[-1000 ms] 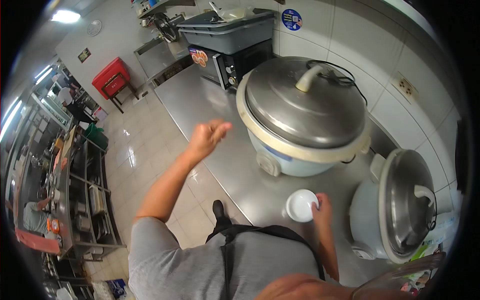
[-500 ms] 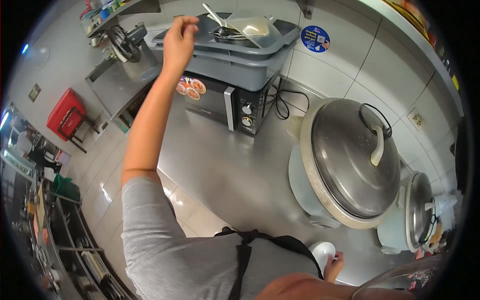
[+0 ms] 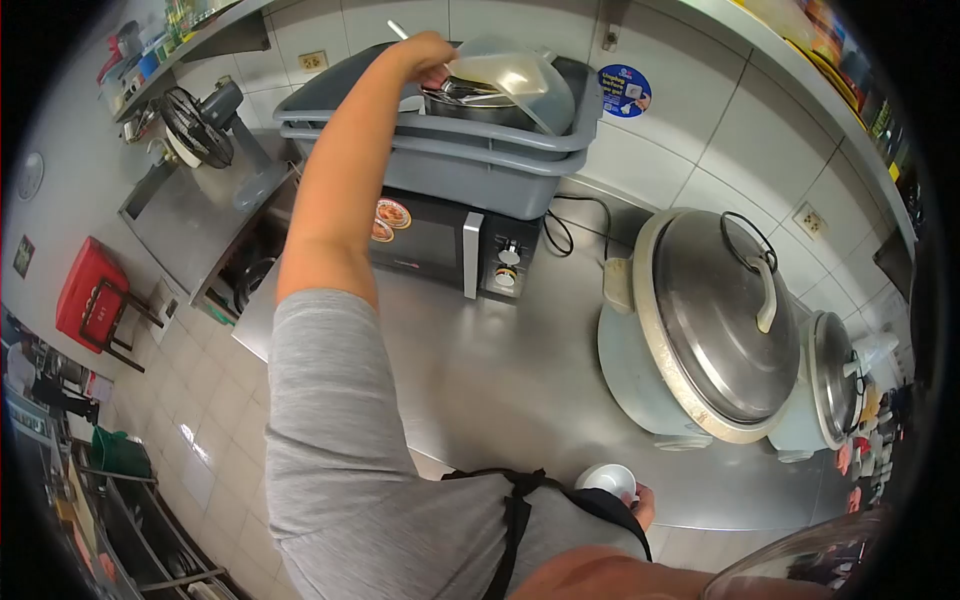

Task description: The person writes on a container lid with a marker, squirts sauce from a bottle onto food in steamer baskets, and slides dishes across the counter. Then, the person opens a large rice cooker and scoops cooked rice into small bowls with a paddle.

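Note:
My left hand (image 3: 430,58) reaches over the upper grey tub (image 3: 300,105), its fingers curled among the utensils. Exactly what they grip is hidden. A white handle (image 3: 398,30) sticks out behind this hand. Close to the fingers, a metal pot (image 3: 490,108) holds several pieces of metal cutlery (image 3: 468,90). A translucent plastic container (image 3: 540,85) leans over the pot. Low by my waist, my right hand (image 3: 645,507) grips a white bowl (image 3: 606,479) at its rim.
The stacked tubs rest on a black microwave (image 3: 430,240) on the steel table (image 3: 500,370). Two large lidded cookers (image 3: 725,310) stand to the right. A fan (image 3: 200,125) is at the far left, and a shelf (image 3: 760,50) runs overhead.
My left hand has moved from the tub's left side to the right, down onto the utensils. The right hand still holds the bowl. The view has shifted.

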Demonstrator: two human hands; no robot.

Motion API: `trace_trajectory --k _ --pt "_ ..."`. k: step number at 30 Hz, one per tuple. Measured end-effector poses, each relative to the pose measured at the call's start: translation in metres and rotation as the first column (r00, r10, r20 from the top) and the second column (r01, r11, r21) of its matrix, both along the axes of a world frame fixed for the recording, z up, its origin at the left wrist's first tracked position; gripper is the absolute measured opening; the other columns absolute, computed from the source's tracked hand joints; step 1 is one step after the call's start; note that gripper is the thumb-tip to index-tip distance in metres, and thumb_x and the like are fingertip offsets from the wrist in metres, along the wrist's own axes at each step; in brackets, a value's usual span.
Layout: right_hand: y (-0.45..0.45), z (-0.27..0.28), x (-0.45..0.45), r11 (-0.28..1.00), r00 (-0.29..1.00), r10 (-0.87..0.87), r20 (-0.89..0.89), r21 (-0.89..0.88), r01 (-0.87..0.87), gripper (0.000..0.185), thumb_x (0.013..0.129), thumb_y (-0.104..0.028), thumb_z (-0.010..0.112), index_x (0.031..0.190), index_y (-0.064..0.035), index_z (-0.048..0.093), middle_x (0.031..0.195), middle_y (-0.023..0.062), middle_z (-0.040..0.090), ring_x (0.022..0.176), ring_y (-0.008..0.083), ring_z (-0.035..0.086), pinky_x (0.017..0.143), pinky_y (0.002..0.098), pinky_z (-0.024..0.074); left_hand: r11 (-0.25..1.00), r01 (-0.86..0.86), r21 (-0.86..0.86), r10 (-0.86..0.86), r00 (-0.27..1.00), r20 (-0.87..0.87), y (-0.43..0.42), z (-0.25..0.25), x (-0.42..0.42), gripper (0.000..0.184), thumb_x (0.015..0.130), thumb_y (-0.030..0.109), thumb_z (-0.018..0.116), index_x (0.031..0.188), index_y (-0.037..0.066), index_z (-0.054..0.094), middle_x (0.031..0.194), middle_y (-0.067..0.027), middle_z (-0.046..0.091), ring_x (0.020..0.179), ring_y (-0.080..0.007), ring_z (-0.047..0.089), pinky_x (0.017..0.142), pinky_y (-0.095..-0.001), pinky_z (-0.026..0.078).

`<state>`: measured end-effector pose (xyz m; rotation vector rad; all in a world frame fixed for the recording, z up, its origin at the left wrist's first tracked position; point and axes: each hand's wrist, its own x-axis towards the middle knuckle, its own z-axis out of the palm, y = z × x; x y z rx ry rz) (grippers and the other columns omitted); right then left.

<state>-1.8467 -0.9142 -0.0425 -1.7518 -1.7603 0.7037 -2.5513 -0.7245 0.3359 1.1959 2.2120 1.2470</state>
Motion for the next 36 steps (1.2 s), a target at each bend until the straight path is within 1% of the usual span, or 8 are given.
trace_trajectory --k 4,13,19,23,28,32,35,36 --pt "-0.004 0.01 -0.012 0.999 1.0 0.019 0.014 -0.033 -0.018 0.018 0.082 0.002 0.065 0.1 0.0003 0.062 0.083 0.011 0.061 0.059 0.0184 0.052 0.056 0.0327 0.0448 0.999 -0.017 -0.038 0.012 0.989 -0.15 0.024 0.011 -0.012 0.027 0.088 0.023 0.059 0.093 -0.004 0.063 0.076 -0.0123 0.065 0.06 -0.0207 0.062 0.057 -0.0337 0.053" --pt "0.008 0.021 -0.044 0.993 0.994 0.106 0.026 0.047 -0.107 0.019 0.082 0.002 0.065 0.1 0.0002 0.061 0.086 0.0132 0.061 0.061 0.0208 0.056 0.058 0.0328 0.0464 0.903 0.153 0.402 -0.212 0.972 0.105 0.033 0.0 -0.054 0.028 0.092 0.018 0.054 0.111 0.001 0.065 0.091 -0.0103 0.07 0.074 -0.0177 0.067 0.064 -0.0266 0.053" --pt "0.023 0.014 -0.07 0.987 0.987 0.16 -0.016 0.002 -0.16 0.017 0.083 0.001 0.064 0.098 -0.0017 0.059 0.084 0.0107 0.061 0.062 0.0191 0.054 0.059 0.0311 0.0454 0.846 -0.072 0.528 0.242 0.934 -0.261 0.003 -0.014 -0.042 0.026 0.08 0.006 0.052 0.093 0.009 0.074 0.084 -0.0058 0.073 0.081 -0.0186 0.069 0.073 -0.0304 0.052" --pt "0.036 0.016 -0.108 0.976 0.971 0.205 -0.124 -0.043 -0.211 0.016 0.083 0.0 0.064 0.097 -0.0025 0.058 0.083 0.0089 0.06 0.062 0.0178 0.053 0.059 0.0304 0.0449 0.803 -0.279 0.527 0.434 0.88 -0.196 -0.01 -0.014 -0.048 0.022 0.079 0.012 0.056 0.086 0.015 0.076 0.085 -0.0056 0.073 0.083 -0.0231 0.069 0.077 -0.0354 0.052" --pt "0.067 -0.002 -0.145 0.905 0.893 0.426 -0.146 0.046 -0.424 0.018 0.083 -0.002 0.066 0.1 -0.0036 0.058 0.082 0.0071 0.062 0.055 0.0141 0.055 0.054 0.0289 0.0452 0.877 -0.435 0.206 0.474 0.855 -0.211 -0.012 -0.021 -0.076 0.02 0.079 0.021 0.063 0.093 0.016 0.076 0.096 -0.0118 0.073 0.093 -0.0292 0.068 0.08 -0.0391 0.052" --pt "0.083 0.011 -0.175 0.858 0.851 0.507 -0.135 -0.018 -0.514 0.02 0.082 -0.001 0.067 0.1 -0.0035 0.057 0.082 0.0077 0.063 0.056 0.0153 0.057 0.055 0.0304 0.0466 0.825 -0.469 -0.315 0.025 0.587 -0.809 0.0 -0.019 -0.114 0.022 0.077 0.023 0.06 0.08 0.006 0.073 0.071 -0.0096 0.067 0.055 -0.0189 0.06 0.053 -0.0342 0.049" --pt "0.091 0.012 -0.189 0.818 0.81 0.57 -0.137 0.005 -0.575 0.021 0.082 0.0 0.067 0.1 -0.0038 0.058 0.081 0.0092 0.062 0.058 0.018 0.058 0.056 0.0316 0.0474 0.701 -0.082 -0.709 -0.401 0.776 -0.487 -0.008 -0.014 -0.139 0.028 0.079 0.024 0.06 0.096 0.006 0.073 0.086 -0.009 0.071 0.065 -0.0233 0.064 0.055 -0.0359 0.05" --pt "0.094 0.011 -0.193 0.807 0.799 0.587 -0.128 0.011 -0.591 0.021 0.082 0.0 0.067 0.1 -0.0039 0.058 0.081 0.0097 0.062 0.059 0.0186 0.058 0.056 0.0318 0.0474 0.505 -0.172 -0.846 -0.461 0.775 -0.433 0.002 -0.016 -0.142 0.042 0.086 0.029 0.06 0.124 0.012 0.063 0.108 -0.0099 0.068 0.083 -0.027 0.065 0.056 -0.0383 0.052"
